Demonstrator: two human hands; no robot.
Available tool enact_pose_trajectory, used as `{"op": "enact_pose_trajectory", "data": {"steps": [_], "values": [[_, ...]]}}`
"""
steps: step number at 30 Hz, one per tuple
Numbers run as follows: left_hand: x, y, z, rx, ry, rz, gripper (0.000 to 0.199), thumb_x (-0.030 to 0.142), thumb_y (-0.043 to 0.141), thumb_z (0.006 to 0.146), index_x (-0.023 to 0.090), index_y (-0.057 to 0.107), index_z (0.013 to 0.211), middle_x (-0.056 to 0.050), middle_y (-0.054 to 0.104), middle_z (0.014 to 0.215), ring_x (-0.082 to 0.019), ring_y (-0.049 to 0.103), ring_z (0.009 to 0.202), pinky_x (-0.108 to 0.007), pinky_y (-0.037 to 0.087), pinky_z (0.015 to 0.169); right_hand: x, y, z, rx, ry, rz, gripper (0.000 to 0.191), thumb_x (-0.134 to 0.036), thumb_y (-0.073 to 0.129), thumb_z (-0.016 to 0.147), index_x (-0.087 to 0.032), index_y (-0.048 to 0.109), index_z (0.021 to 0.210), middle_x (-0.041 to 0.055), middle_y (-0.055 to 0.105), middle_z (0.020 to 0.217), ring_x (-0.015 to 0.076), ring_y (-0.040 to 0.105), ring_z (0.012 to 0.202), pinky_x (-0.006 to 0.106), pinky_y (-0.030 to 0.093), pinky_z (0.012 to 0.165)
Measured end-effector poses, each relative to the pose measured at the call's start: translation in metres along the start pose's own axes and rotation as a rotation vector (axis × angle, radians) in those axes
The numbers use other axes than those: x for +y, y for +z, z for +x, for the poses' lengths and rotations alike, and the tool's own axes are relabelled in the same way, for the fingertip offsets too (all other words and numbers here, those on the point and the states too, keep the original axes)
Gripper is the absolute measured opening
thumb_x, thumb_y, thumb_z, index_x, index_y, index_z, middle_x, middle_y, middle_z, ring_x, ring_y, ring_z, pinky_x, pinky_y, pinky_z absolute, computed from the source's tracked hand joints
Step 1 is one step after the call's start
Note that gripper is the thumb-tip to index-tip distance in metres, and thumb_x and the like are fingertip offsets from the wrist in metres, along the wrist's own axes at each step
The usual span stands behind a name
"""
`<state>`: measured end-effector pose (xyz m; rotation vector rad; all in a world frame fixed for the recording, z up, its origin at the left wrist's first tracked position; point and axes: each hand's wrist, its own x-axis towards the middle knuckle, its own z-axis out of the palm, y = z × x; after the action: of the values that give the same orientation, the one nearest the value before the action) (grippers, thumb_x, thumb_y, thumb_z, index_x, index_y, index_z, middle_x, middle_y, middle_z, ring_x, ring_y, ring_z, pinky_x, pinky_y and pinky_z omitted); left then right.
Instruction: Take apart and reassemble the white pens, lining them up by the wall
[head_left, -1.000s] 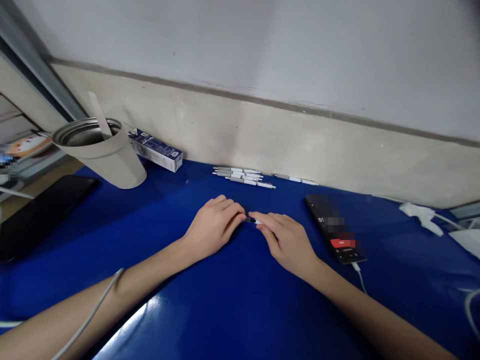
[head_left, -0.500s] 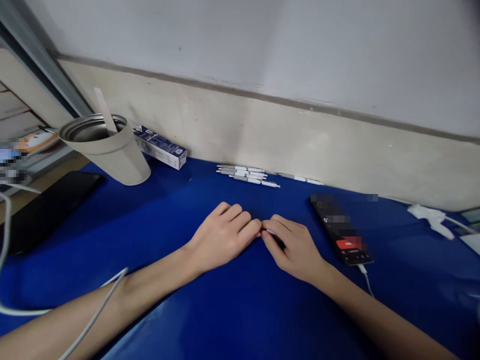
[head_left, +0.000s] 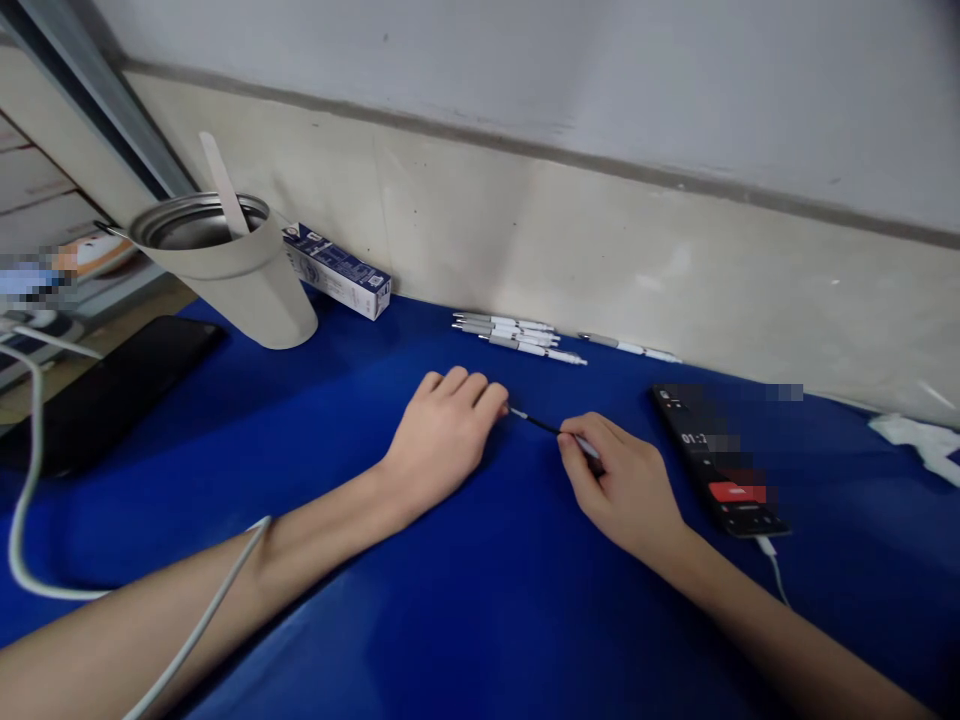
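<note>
My right hand (head_left: 619,480) is closed in a pinch on a white pen barrel (head_left: 585,447), partly hidden by the fingers. A thin dark pen refill (head_left: 540,423) sticks out of it toward the left, its pale tip close to my left fingers. My left hand (head_left: 450,425) is closed, back of the hand up, its fingertips at the refill's tip; what they hold is hidden. Beyond both hands, several white and grey pens (head_left: 517,336) lie in a bunch, with one separate pen (head_left: 630,347) to their right.
A phone (head_left: 720,465) with a cable lies right of my right hand. At the left stand a beige cup (head_left: 255,280) with a flat stick and a blue-and-white box (head_left: 337,270). A dark phone-like slab (head_left: 127,385) lies nearby. A white cable (head_left: 202,620) crosses my left forearm.
My hands have moved apart, the right one going rightward, which bares the dark refill between them. The whole view has also shifted slightly.
</note>
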<state>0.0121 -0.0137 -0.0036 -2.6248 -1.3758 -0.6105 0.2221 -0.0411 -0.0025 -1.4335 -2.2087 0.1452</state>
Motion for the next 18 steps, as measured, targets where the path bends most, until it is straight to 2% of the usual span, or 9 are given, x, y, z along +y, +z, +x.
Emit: {"op": "enact_pose_trajectory", "data": {"steps": [4, 11, 16, 18], "values": [[-0.009, 0.0035, 0.0021, -0.021, -0.168, -0.071, 0.021, 0.02, 0.034, 0.098, 0.016, 0.056, 0.098, -0.007, 0.059, 0.091, -0.022, 0.051, 0.083, -0.034, 0.034, 0.068, 0.0005, -0.0009, 0.0007, 0.059, 0.064, 0.009, 0.016, -0.025, 0.043, 0.093, -0.02, 0.053, 0.082, -0.0011, 0.056, 0.069, 0.0118, 0.052, 0.057, 0.026, 0.036, 0.056], [-0.0033, -0.0013, 0.0026, -0.058, -0.029, -0.128, 0.021, 0.023, 0.037, 0.096, 0.017, 0.056, 0.096, -0.007, 0.059, 0.092, -0.022, 0.05, 0.085, -0.035, 0.036, 0.07, 0.001, -0.0031, -0.0001, 0.045, 0.075, 0.053, 0.014, -0.026, 0.041, 0.094, -0.022, 0.052, 0.086, -0.0017, 0.055, 0.068, 0.0126, 0.051, 0.057, 0.026, 0.035, 0.056], [-0.0032, -0.0008, 0.0021, -0.053, -0.115, -0.137, 0.02, 0.032, 0.043, 0.094, 0.017, 0.054, 0.089, -0.006, 0.06, 0.088, -0.023, 0.052, 0.084, -0.036, 0.038, 0.071, 0.0005, -0.0048, 0.0012, 0.059, 0.118, 0.067, 0.017, -0.031, 0.039, 0.095, -0.023, 0.05, 0.085, -0.0039, 0.048, 0.058, 0.013, 0.048, 0.052, 0.026, 0.034, 0.053], [-0.0046, 0.0019, 0.0037, -0.037, -0.132, -0.178, 0.02, 0.036, 0.047, 0.092, 0.018, 0.054, 0.095, -0.006, 0.061, 0.091, -0.023, 0.053, 0.085, -0.036, 0.04, 0.073, -0.0001, -0.0053, 0.002, 0.054, 0.124, 0.074, 0.018, -0.033, 0.039, 0.096, -0.022, 0.048, 0.084, -0.0046, 0.046, 0.056, 0.0126, 0.048, 0.05, 0.026, 0.033, 0.052]]}}
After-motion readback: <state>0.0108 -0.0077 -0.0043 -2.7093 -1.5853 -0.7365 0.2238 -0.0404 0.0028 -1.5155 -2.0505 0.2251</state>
